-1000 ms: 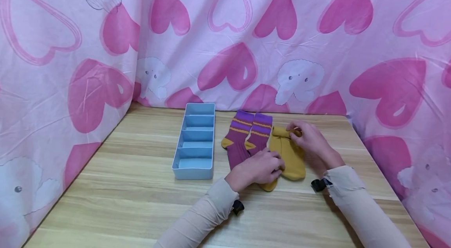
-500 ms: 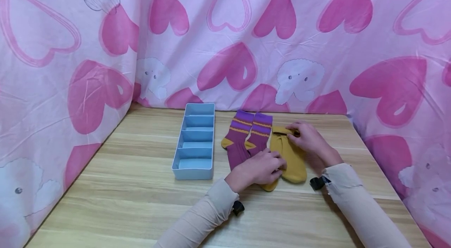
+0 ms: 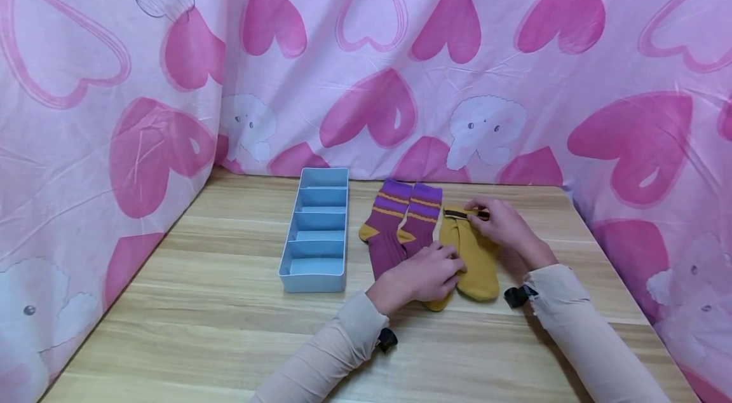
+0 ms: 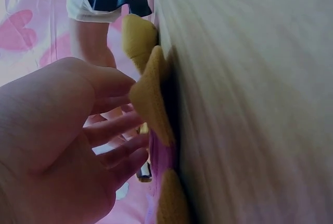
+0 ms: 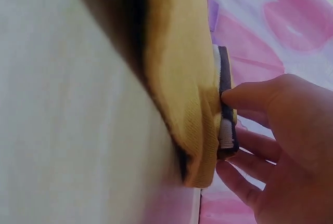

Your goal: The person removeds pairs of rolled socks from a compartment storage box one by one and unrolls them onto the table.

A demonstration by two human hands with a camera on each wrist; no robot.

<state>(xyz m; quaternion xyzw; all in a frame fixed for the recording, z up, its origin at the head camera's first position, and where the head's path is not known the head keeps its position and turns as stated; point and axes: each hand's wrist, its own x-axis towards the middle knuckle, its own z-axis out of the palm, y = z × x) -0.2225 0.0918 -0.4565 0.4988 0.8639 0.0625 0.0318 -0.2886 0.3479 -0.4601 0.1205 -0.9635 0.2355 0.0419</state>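
Observation:
A pair of mustard-yellow socks lies at the right, cuff end toward the back. My right hand pinches their folded cuff, thumb on its dark and white band in the right wrist view. To the left lies a pair of purple striped socks with yellow heels. My left hand rests over their lower part, fingertips at the yellow socks' left edge. In the left wrist view its fingers are relaxed, thumb beside a yellow toe. The left hand hides part of both pairs.
A light-blue box with several compartments stands on the wooden table, left of the socks. A pink heart-patterned cloth hangs along the back and both sides.
The yellow socks' cuff has been turned so its dark and white band shows more. Their toe end has shifted slightly toward me and to the right. My left hand has barely moved.

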